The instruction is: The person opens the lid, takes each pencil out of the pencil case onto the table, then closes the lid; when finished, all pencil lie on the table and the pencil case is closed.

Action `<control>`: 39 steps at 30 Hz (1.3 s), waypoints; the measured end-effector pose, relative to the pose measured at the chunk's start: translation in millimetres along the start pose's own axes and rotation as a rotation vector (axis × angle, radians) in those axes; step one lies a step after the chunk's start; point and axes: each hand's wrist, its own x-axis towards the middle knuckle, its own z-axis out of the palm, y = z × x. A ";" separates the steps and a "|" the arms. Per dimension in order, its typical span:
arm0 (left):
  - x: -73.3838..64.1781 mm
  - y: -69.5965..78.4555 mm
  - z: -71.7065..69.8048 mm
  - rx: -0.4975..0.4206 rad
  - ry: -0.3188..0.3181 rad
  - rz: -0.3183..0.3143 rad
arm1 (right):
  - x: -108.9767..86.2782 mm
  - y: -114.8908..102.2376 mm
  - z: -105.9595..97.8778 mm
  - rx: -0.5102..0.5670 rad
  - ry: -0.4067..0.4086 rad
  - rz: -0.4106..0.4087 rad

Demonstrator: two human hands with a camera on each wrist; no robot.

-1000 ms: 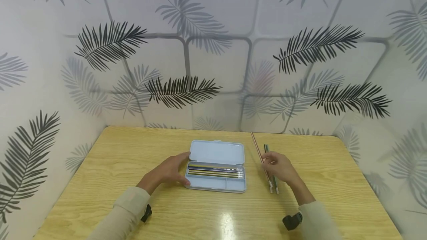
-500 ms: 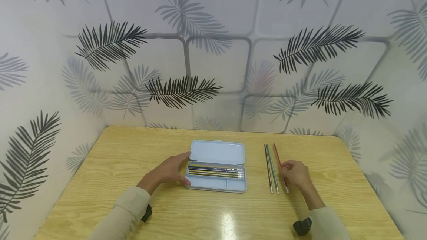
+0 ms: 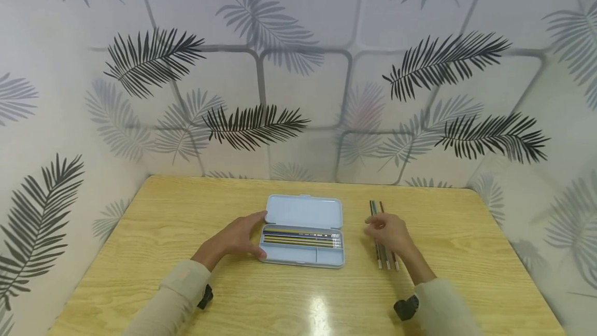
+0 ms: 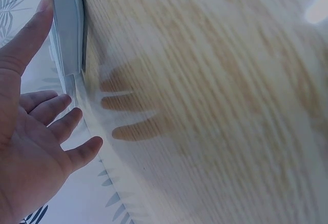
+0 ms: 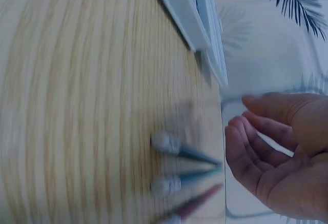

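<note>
A light blue pencil case lies with its lid laid back on the table. Several striped pencils fill its rear compartment. My left hand is spread along the case's left side, thumb at the near corner and a finger by the lid's edge. Over three loose pencils, a dark pencil, a teal pencil and a red pencil, hovers my right hand. Its fingers are loosely bent, with nothing seen between them in the right wrist view. The hand hides the pencils' middles in the head view.
The wooden table reaches back to a wall with a leaf pattern. Both wrists carry a black device, such as the right one. Light glares off the table at the front.
The red pencil, held by my right hand earlier, was carried to the right and now lies beside the dark and teal ones. My right hand has let it go and moved left. The left hand stayed.
</note>
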 end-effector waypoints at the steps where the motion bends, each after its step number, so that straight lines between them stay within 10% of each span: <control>1: -0.2 0.1 -0.2 -0.002 0.000 0.002 | 1.8 -4.1 4.6 0.008 -0.013 -0.028; 15: -1.0 -1.9 0.2 -0.016 0.000 -0.003 | 14.1 -55.3 71.1 -0.004 -0.169 -0.178; 23: -0.6 -2.2 0.5 -0.017 -0.005 -0.007 | 18.4 -63.3 83.1 -0.042 -0.295 -0.202; 39: -1.0 -1.0 -0.8 -0.004 -0.006 -0.006 | 13.3 -78.1 95.1 -0.150 -0.293 -0.240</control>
